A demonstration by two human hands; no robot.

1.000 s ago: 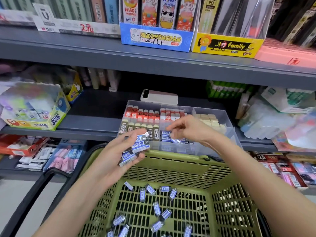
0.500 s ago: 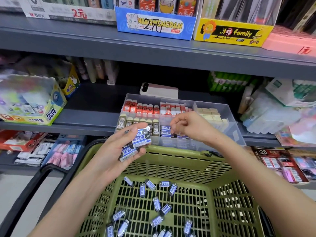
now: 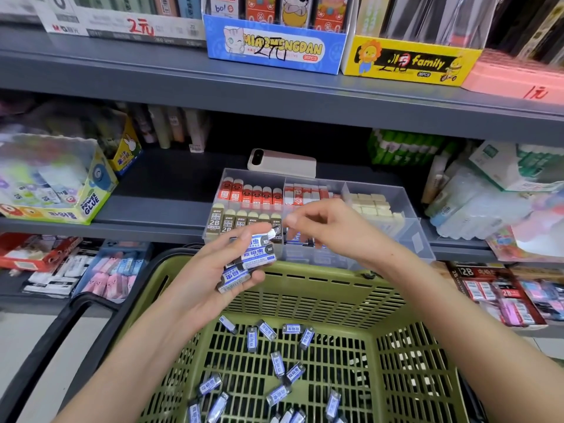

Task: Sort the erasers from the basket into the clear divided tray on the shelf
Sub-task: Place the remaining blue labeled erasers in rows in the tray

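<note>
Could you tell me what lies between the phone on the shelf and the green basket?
In the head view, the clear divided tray, part-filled with erasers, lies between the phone and the basket.

Count on inspection: one green basket (image 3: 305,271), holding at least fifteen loose blue-and-white erasers (image 3: 277,364), with more cut off at the lower edge of view. At least three more are stacked in the left hand (image 3: 213,288). One clear divided tray (image 3: 409,236): six red-sleeved erasers (image 3: 247,193) and six brown 2B erasers (image 3: 229,222) in view. Cream erasers (image 3: 370,204): count unclear. One phone (image 3: 282,161).
</note>
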